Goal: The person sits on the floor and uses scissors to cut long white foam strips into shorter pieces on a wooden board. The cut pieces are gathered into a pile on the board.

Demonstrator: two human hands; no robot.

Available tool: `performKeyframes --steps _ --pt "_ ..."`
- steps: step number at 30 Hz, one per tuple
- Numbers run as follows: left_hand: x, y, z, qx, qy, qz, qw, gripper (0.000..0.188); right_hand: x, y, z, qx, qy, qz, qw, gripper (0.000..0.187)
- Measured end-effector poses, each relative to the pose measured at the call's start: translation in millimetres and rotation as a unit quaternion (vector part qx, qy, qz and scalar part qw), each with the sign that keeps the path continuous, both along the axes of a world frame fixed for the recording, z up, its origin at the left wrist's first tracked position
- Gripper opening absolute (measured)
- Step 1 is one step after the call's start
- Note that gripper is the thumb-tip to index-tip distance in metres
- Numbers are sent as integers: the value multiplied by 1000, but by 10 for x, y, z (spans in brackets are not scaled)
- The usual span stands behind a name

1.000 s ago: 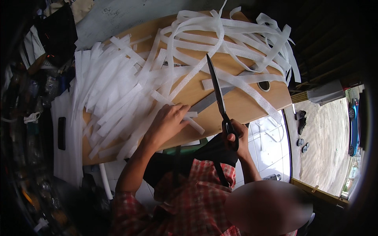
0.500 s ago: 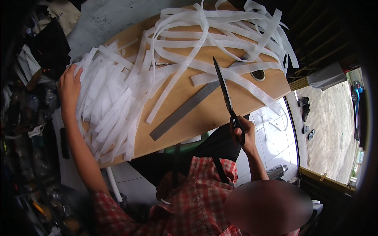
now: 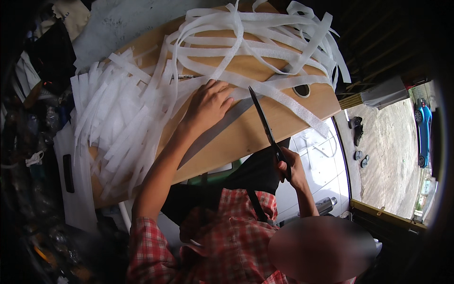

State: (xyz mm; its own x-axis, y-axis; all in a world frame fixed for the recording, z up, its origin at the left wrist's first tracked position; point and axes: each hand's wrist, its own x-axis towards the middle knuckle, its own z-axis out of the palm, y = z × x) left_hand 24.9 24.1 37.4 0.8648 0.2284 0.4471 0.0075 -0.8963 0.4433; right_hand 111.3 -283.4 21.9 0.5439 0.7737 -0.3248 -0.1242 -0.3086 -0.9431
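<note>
My right hand (image 3: 292,169) is closed around the handles of black scissors (image 3: 262,117), whose blades look together and point up over the table's near edge. My left hand (image 3: 208,105) hovers over or rests on the middle of the table, its fingers slightly bent and apart, at a long white foam strip (image 3: 231,52). Whether the fingertips touch the strip is hard to tell. Under that hand and forearm lies a flat grey bar (image 3: 208,132), partly hidden. More long foam strips (image 3: 269,49) lie looped across the far side. Cut foam strips (image 3: 111,113) are heaped on the left.
The wooden tabletop (image 3: 260,135) has a round hole with a rim (image 3: 301,91) near its right end. Dark clutter and plastic-wrapped items (image 3: 47,189) crowd the left. A silver cylinder (image 3: 326,205) sits low at right. Outside are shoes (image 3: 357,130) and a blue car (image 3: 424,132).
My left hand has left the heap of cut strips and moved right to the middle of the table. The scissors stay in my right hand. The whole view has shifted slightly.
</note>
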Motion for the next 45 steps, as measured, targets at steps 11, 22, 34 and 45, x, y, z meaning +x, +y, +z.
performKeyframes --steps 11,22,34,45 --pt "-59 4 -120 -23 74 40 996 29 126 -354 152 -85 -29 -13 996 88" --pt "-1228 -36 124 -12 160 98 982 30 484 168 192 -4 -72 47 996 80" --pt "-1706 -87 132 -50 138 116 982 31 402 364 90 5 -49 101 994 76" --pt "-1806 -109 251 -35 162 124 978 20 437 350 -13 3 -102 94 990 78"
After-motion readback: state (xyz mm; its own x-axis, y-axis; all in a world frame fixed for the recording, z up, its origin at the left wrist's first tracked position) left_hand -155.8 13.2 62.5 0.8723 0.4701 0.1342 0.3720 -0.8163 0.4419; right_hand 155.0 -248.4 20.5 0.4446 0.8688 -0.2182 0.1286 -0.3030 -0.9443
